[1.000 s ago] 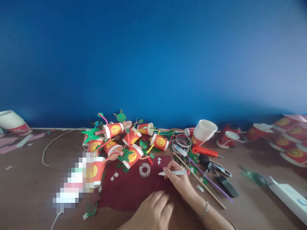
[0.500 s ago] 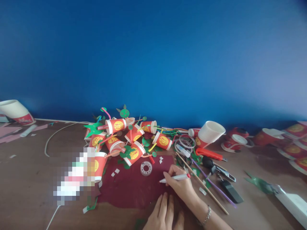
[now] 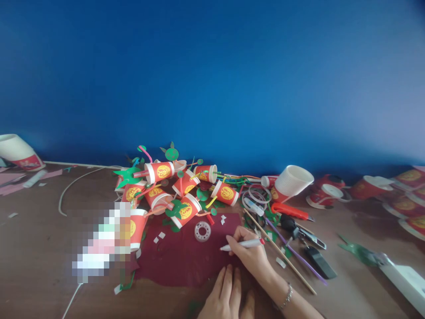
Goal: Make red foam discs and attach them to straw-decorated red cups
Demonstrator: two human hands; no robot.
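My right hand is gripping a marker; my left hand is lying flat. Light pressure (my worry) could be letting the maroon sheet slip.

left hand shifted right, fingers straighter, white marker nearer the front edge of the maroon sheet

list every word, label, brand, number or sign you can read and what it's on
No text is readable.
Red cups: round yellow emblems, too small.
Cup stack at far left: pale marks, too blurred.
White marker in the right hand: no legible lettering.
Pixelated object: unreadable.
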